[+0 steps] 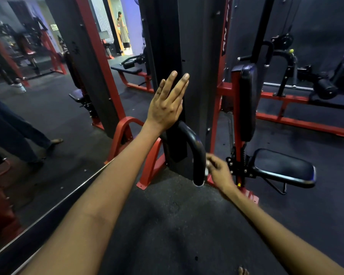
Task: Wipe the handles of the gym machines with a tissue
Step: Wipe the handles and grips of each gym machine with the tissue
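My left hand [168, 104] lay flat, fingers straight, on the black column [195, 56] — my right hand [218, 170] pinched a tissue [207, 167] against the handle [197, 149].

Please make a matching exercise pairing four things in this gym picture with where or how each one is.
Things:
1. left hand
2. right hand
3. curved black handle
4. padded seat

Places or states:
A. beside the lower part of the handle, pinching a small white tissue
B. raised, fingers straight, against the dark upright column
C. to the right of the red frame, black and flat
D. arching down in front of the column, its open end near the floor

Pairs: 1-B, 2-A, 3-D, 4-C
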### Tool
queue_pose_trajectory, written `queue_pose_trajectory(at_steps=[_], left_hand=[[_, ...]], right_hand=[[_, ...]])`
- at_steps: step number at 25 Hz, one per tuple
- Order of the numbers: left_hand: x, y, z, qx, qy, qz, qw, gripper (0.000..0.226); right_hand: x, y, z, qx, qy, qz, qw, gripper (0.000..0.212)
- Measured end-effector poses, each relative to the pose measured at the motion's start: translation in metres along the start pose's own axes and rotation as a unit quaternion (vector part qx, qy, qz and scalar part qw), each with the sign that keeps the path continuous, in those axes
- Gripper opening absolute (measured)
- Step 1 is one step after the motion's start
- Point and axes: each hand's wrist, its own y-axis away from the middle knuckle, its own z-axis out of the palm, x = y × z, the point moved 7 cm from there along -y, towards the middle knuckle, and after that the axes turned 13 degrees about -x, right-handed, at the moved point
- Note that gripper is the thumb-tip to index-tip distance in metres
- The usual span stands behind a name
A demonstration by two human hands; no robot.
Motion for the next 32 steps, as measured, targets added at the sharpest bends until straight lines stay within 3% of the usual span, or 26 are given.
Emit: queue_pose_trajectory(at_steps=[2,4,7,10,13,16,19,24,26,28,30,32], left_hand=[[-0.001,0.002,0.000,0.005,0.000,0.000,1.000,0.050],[-0.002,0.002,0.000,0.006,-0.009,0.001,1.000,0.051],[-0.004,-0.002,0.001,0.005,0.006,-0.001,1.000,0.051],[0.000,0.004,0.004,-0.001,0.007,-0.001,1.000,0.052],[0.001,0.005,0.004,-0.001,0.008,0.004,1.000,0.052],[-0.004,0.001,0.002,0.005,-0.001,0.005,1.000,0.051],[-0.003,0.000,0.001,-0.006,0.003,0.008,1.000,0.052],[-0.002,0.004,0.003,-0.032,-0.007,0.007,0.999,0.052],[-0.003,0.002,0.000,-0.027,-0.016,0.006,0.999,0.052],[-0.002,0.001,-0.004,-0.019,-0.021,0.002,1.000,0.052],[0.001,0.002,-0.006,-0.020,-0.013,0.004,1.000,0.051],[0.005,0.005,-0.006,-0.031,-0.016,0.010,0.999,0.051]], right_hand=[[0.030,0.023,0.016,-0.027,0.046,0.054,0.997,0.023],[0.017,0.016,0.009,0.016,0.030,0.059,0.998,0.020],[-0.064,-0.008,-0.014,0.081,-0.023,-0.058,0.995,0.021],[-0.085,0.019,0.002,0.073,0.140,-0.178,0.971,0.037],[-0.045,0.059,0.014,0.067,0.250,-0.191,0.947,0.056],[-0.065,0.038,0.008,0.080,0.280,-0.213,0.933,0.051],[-0.088,0.021,0.017,0.033,0.349,-0.258,0.900,0.045],[-0.029,0.064,0.025,-0.028,0.355,-0.273,0.894,0.043],[-0.053,0.051,0.024,-0.004,0.360,-0.301,0.883,0.040],[-0.073,0.033,0.012,0.054,0.397,-0.261,0.878,0.040],[-0.081,0.037,0.013,0.094,0.455,-0.271,0.843,0.041],[-0.055,0.053,0.020,0.030,0.417,-0.297,0.859,0.037]])
